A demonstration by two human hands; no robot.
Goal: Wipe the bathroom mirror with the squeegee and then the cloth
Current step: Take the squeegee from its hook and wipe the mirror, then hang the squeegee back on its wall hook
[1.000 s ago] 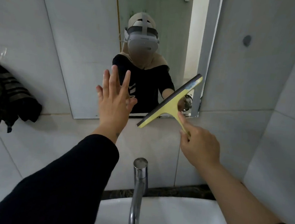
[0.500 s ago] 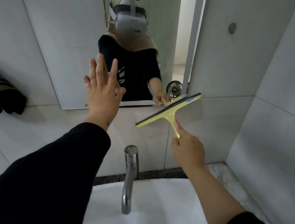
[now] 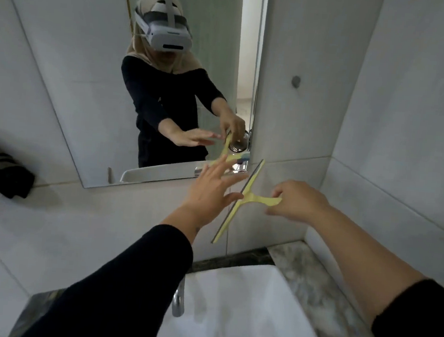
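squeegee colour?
Pale yellow squeegee with a dark blade strip along one edge, held in the right hand. Head view shows it clearly.

No readable text, label, brand, number or sign appears anywhere in the frame. The squeegee (image 3: 242, 199) at centre right carries no legible marking, and the headset reflected in the mirror (image 3: 70, 79) at upper left shows only a dark slot on its front, with no lettering that can be made out.
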